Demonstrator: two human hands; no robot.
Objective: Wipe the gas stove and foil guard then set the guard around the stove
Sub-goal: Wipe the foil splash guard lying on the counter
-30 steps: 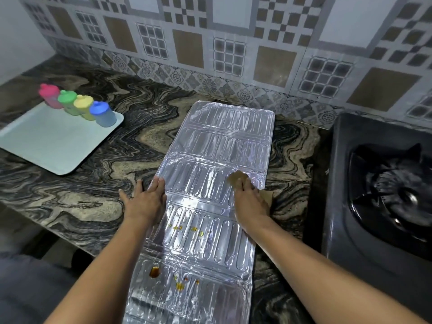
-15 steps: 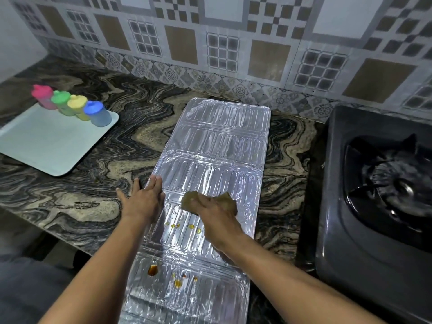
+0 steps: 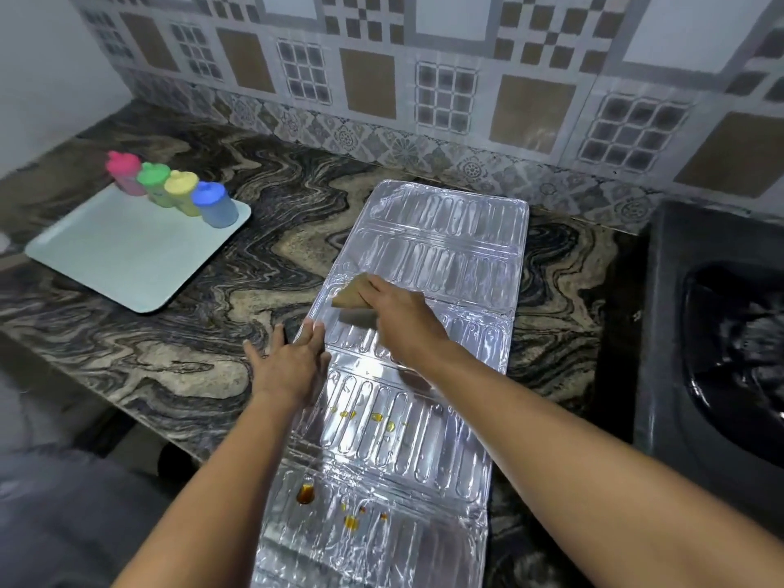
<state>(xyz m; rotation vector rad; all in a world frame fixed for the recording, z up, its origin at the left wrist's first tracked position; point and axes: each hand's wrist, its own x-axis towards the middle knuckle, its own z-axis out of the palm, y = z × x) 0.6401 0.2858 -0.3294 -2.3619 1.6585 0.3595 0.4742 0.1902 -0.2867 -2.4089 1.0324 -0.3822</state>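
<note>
The silver foil guard (image 3: 445, 244) lies flat and unfolded on the marbled counter (image 3: 237, 265), running from the tiled wall toward me. My right hand (image 3: 403, 320) presses a brown cloth (image 3: 354, 292) onto the guard's left middle part. My left hand (image 3: 290, 362) rests flat with spread fingers on the guard's left edge, just below the cloth. Orange-brown drips (image 3: 306, 494) spot the near panels. The black gas stove (image 3: 721, 354) sits at the right, apart from the guard.
A pale tray (image 3: 114, 265) at the back left carries several small bottles with coloured caps (image 3: 169, 191). The patterned tile wall (image 3: 382, 78) runs behind the counter. The counter's front edge drops off at the lower left.
My right hand has swept the cloth from the guard's right side across to its left and slightly farther away. My left hand has stayed on the left edge.
</note>
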